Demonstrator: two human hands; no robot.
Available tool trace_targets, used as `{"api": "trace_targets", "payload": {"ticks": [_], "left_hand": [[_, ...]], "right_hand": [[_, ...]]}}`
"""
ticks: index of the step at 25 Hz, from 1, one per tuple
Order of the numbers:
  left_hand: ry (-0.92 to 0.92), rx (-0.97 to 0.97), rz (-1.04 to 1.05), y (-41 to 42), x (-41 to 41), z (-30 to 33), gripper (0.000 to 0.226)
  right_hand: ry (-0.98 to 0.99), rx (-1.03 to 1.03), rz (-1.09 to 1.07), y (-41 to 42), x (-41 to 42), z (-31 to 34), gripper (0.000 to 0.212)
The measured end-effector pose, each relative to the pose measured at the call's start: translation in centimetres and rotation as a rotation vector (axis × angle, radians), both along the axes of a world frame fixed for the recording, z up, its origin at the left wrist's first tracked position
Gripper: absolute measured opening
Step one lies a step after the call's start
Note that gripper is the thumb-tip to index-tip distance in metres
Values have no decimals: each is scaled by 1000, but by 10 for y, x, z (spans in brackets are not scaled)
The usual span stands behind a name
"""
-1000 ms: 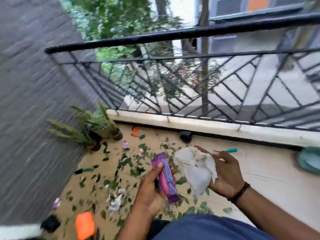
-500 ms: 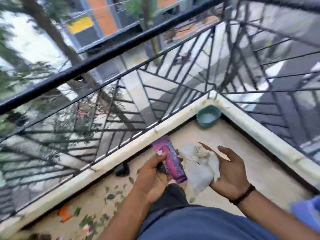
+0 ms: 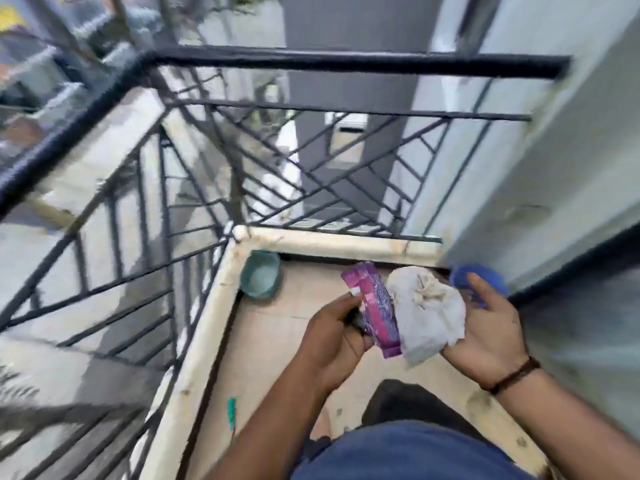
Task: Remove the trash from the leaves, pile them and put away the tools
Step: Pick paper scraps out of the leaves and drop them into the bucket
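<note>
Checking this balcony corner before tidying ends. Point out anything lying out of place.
A teal-handled tool lies loose on the floor by the railing curb, not put away. The left hand holds a purple wrapper; crumpled white paper rests on the right hand.

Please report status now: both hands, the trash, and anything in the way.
Left hand grips purple wrapper. Right hand open, crumpled white paper on its palm. Blue container just beyond right fingers; nothing blocks.
</note>
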State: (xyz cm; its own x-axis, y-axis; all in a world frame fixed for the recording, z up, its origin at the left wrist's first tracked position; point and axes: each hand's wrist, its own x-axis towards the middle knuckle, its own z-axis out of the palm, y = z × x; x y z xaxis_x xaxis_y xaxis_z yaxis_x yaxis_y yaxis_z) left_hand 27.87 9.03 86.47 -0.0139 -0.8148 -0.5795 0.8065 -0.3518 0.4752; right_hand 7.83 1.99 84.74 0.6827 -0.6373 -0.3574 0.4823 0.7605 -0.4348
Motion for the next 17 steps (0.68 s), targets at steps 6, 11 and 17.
{"api": "trace_targets", "payload": {"ticks": [6,11,17], "left_hand": [[49,-25,-421,-67,-71,11,42],[-84,-24,-717,-127,-146,13,28],[-235,-22,-936,-215,-258,2,25]], "right_hand": [[34,123,-445,13,-75,-11,65],[-63,192,-755,-4,-131,-16,63],[-99,234,-987,-62,-216,-29,59]]}}
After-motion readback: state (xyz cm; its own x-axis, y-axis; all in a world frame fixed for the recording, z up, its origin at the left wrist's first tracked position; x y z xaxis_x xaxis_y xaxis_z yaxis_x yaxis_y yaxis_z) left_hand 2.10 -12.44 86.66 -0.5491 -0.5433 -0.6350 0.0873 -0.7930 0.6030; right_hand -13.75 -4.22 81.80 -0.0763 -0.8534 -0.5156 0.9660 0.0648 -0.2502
